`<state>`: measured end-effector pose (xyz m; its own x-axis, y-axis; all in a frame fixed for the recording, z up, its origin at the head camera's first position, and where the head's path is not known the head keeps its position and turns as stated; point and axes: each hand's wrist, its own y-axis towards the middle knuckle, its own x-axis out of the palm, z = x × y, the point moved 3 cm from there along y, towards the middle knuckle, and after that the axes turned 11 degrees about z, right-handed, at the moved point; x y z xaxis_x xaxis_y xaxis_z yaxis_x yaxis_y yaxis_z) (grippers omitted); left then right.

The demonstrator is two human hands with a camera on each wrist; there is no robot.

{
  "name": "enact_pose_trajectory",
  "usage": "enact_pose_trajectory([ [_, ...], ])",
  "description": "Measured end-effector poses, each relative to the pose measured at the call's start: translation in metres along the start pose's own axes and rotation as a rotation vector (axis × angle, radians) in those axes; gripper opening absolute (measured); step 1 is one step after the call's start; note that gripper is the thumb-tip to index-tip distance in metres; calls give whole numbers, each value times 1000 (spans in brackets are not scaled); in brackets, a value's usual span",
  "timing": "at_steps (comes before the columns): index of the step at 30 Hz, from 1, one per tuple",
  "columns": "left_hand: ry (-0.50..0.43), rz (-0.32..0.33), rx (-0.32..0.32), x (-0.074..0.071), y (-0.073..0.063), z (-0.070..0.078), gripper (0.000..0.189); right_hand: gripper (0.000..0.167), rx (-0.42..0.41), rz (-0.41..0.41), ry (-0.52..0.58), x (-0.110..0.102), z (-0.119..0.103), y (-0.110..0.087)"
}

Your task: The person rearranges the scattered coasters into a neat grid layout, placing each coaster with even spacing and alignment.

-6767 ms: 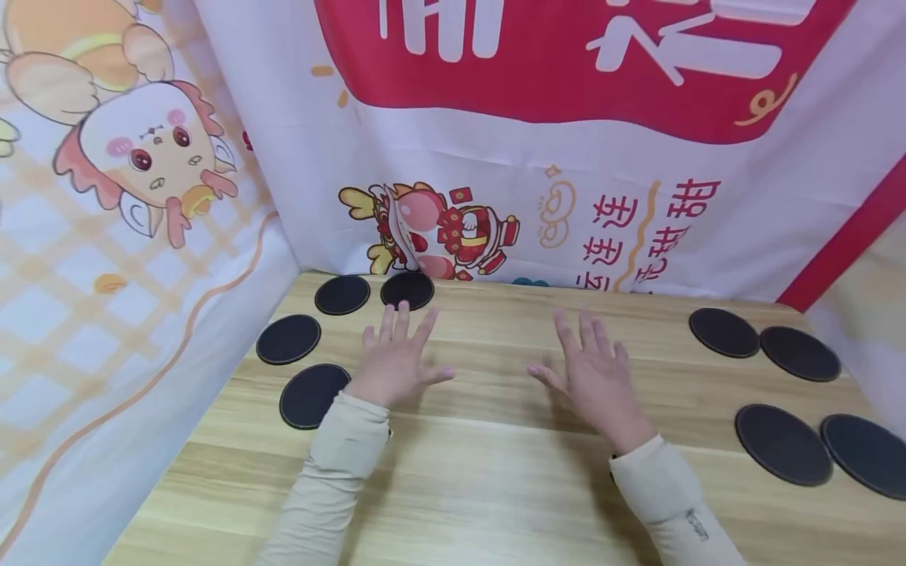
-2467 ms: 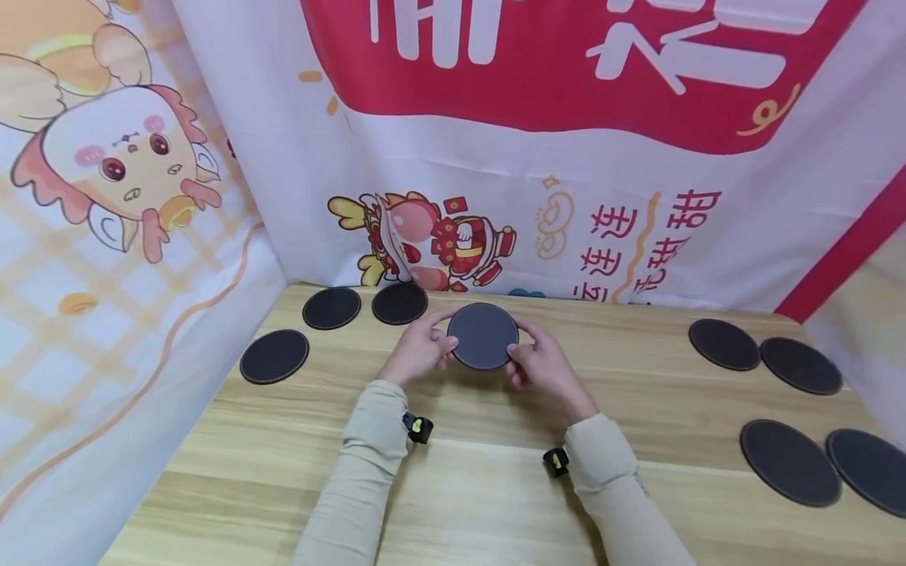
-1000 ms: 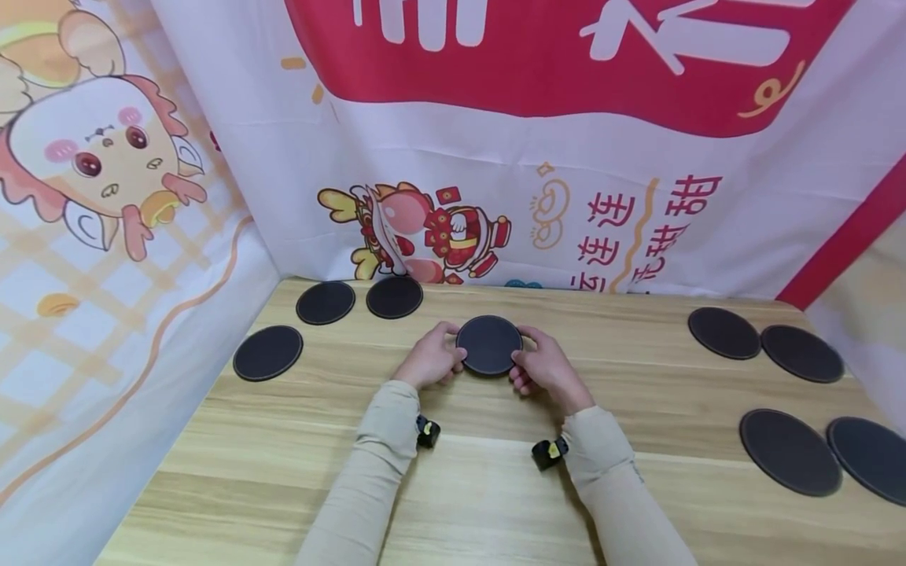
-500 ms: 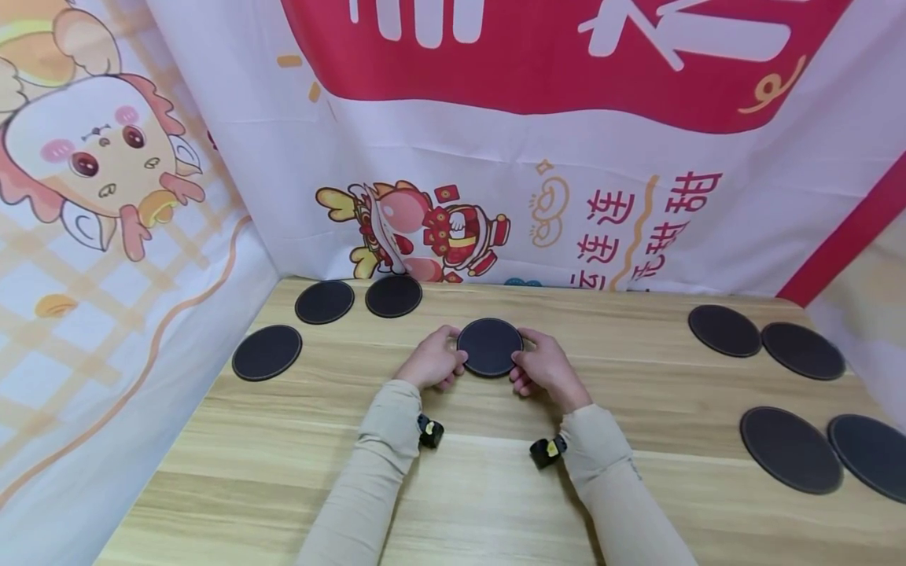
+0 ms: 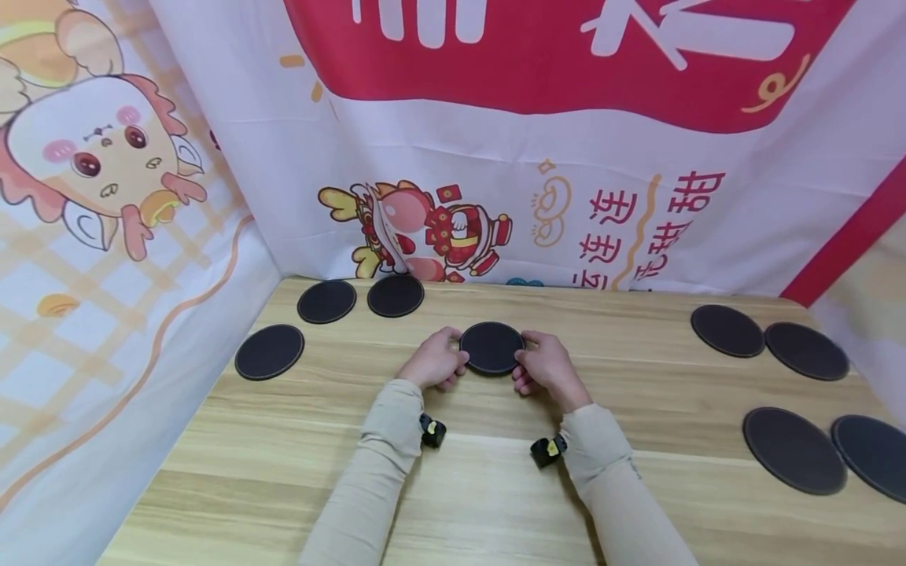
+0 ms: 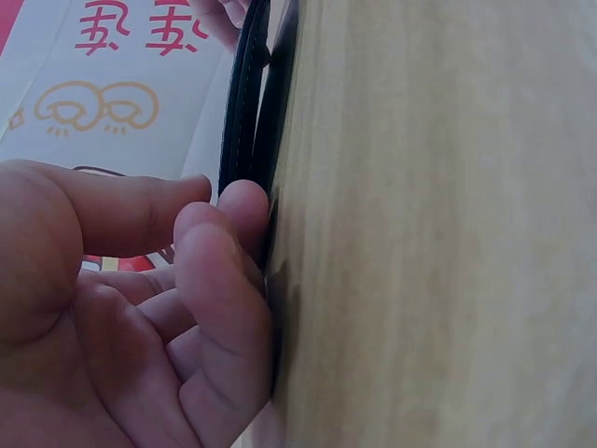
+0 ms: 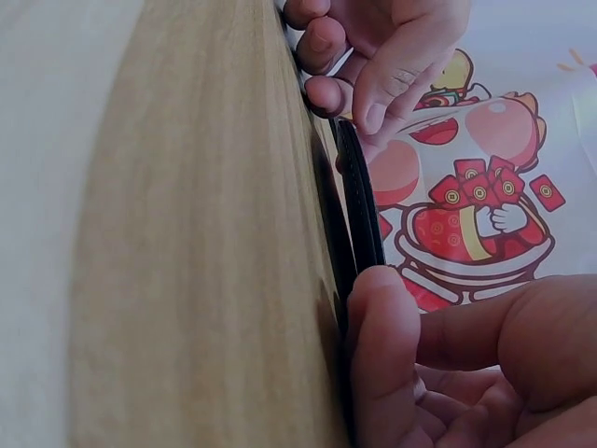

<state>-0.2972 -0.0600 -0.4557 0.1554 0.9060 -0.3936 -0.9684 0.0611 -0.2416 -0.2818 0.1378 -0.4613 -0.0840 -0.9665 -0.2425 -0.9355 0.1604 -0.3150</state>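
Cannot see the rim of the held disc (image 5: 491, 347) under the left hand (image 5: 433, 362) at nine o'clock or the right hand (image 5: 549, 365) at three. Cannot fully see the outermost disc (image 5: 874, 456), cropped near four, or white lettering (image 5: 432, 23), cut at twelve.

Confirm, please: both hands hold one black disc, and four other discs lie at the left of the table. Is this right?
Not quite: the head view shows three other discs at the left, not four. The left hand and right hand hold one black disc.
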Motion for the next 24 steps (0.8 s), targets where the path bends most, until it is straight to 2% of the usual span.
enact_pose_trajectory([
  [9,7,-8,12,0,0,0,43,55,3,46,-68,-1,-2,0],
  [14,5,-13,13,-1,-1,2,44,52,-20,69,-143,-3,-6,-1],
  [24,2,-28,7,-7,0,-2,50,49,-27,60,-191,-5,-8,-3],
])
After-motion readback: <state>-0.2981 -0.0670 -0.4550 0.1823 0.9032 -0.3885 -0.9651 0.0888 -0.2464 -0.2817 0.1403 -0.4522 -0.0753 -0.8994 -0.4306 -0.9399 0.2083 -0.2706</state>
